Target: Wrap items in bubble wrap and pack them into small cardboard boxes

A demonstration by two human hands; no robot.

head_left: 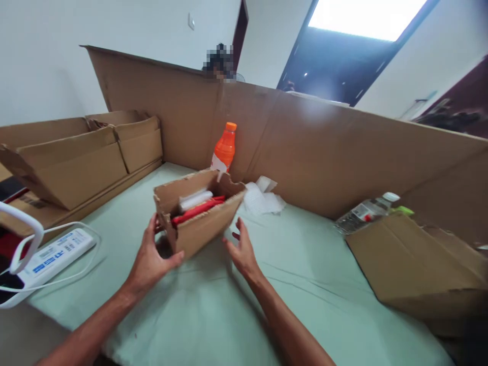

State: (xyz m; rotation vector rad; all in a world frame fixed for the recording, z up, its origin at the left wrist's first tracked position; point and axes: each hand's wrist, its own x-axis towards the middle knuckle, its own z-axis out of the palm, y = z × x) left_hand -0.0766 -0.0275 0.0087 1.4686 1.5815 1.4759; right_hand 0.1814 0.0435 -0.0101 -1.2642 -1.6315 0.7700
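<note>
While my left hand (154, 259) clasps the left end of a cardboard box (206, 229) between thumb and fingers, my right hand (244, 251) hangs by its near side, fingers loosely parted; touching or not, I cannot tell. The box tilts left of the middle of the desk (312, 244), before an orange bottle (225, 147) near the far edge.

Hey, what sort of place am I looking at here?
Probably an indoor room with a makeshift work table: a tall cardboard partition runs along the far side of the pale green tabletop, and what looks like a light switch is on the wall beyond.
</note>
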